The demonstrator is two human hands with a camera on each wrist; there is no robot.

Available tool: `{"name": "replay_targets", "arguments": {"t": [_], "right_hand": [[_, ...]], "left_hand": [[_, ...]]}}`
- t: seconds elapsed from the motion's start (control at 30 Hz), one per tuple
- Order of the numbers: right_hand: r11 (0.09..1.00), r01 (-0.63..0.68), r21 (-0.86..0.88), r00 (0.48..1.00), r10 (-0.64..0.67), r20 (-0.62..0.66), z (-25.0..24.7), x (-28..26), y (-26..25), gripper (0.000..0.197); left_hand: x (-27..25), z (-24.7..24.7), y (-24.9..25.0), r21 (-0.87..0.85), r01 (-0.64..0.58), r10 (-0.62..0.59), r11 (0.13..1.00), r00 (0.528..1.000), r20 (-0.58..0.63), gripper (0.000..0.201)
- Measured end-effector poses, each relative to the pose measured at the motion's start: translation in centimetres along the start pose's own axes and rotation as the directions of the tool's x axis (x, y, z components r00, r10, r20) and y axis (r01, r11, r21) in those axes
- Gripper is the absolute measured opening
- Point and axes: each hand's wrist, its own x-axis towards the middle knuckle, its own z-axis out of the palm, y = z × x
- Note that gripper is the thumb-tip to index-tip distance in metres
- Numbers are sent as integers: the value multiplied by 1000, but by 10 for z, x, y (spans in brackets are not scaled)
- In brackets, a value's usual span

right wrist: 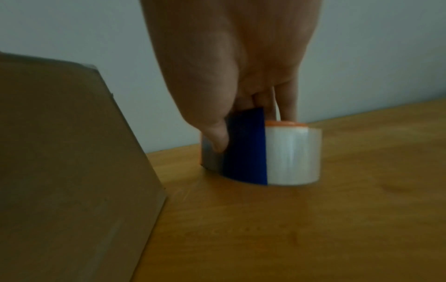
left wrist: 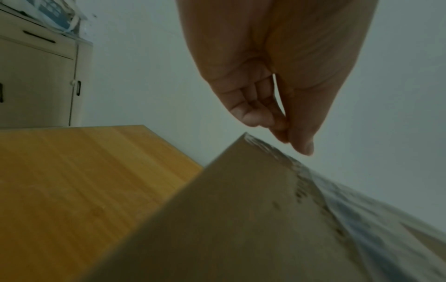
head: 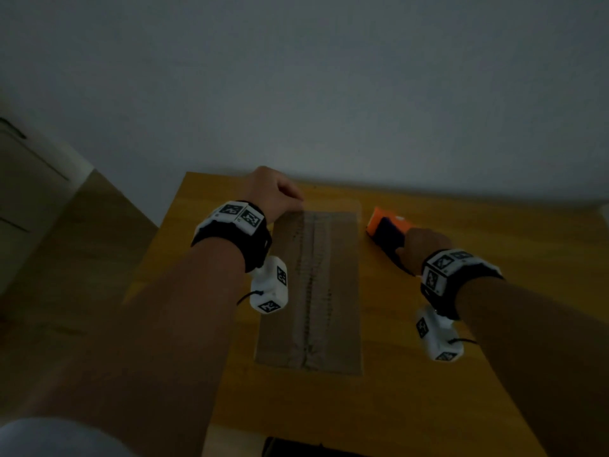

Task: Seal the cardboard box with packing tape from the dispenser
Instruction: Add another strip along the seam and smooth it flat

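A brown cardboard box [head: 309,291] lies flat on the wooden table [head: 428,374], with a strip of clear tape [head: 313,275] along its middle seam. My left hand [head: 283,194] hovers at the box's far left corner. In the left wrist view its fingers [left wrist: 255,114] curl against the thumb just above the box [left wrist: 241,229], and I see nothing between them. Right of the box, an orange and blue tape dispenser [head: 385,225] with a clear roll rests on the table. My right hand [head: 425,242] grips it: the thumb is on the side of the dispenser [right wrist: 265,152], the fingers over its top.
A pale cabinet [head: 19,192] with drawers stands to the left of the table, seen again as the cabinet [left wrist: 36,76] in the left wrist view. A plain wall runs behind the table's far edge. A dark object [head: 296,448] sits at the near table edge.
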Motion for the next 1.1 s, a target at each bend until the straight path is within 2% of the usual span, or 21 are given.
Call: {"name": "replay_targets", "arguments": {"t": [0.07,0.13,0.2,0.27,0.3,0.33,0.4,0.47,0.53,0.6,0.7,0.8,1.0,1.1], "right_hand": [[999,19,34,998,-21,54,2,3,-3,59],[997,4,71,989,-14,145,3,7,-4,77],[994,60,96,988,-73,137,6,11,-5,91],[995,93,37,989,-97,115,10,14,-4,91],[997,76,9,988,-77,134,8,11,-4,84],[999,51,1,992,-50,120,3,10,-3,68],[999,45,6,999,-46,11,-18,2,-7,33],[992,130,-7,975,-129,-180,-43,-2,-11,35],[959,282,29,893,-252,-373,-67,-11,-23,31],[891,451,48,813,-388,-434,-85,-21,-42,31],[830,553,-69,778,-544,-313,-90,-30,-71,31],[803,583,-125,773,-596,-217,-79,-28,-82,30],[829,556,-63,811,-558,-177,-77,-22,-86,32],[859,512,-22,847,-509,-151,-79,-20,-85,34]], "left_hand": [[1,1,0,8,-15,14,1000,1000,26,10],[1,3,1,30,-20,19,999,999,48,11],[2,4,1,55,-17,14,998,999,53,10],[1,4,2,75,-15,11,997,998,60,11],[1,4,3,83,-17,11,996,998,65,12],[1,3,4,93,-21,15,995,997,72,14],[0,1,8,130,-40,28,991,995,96,16],[-1,-3,11,164,-58,39,985,992,120,18],[0,-6,14,191,-64,40,979,991,127,19],[0,-7,16,214,-69,39,974,989,142,19],[-1,-6,17,233,-71,33,970,986,163,18],[-1,-5,16,228,-68,30,971,985,168,21],[-1,-4,13,262,-108,48,959,973,226,22],[-4,-8,6,275,-79,17,958,975,222,25]]}}
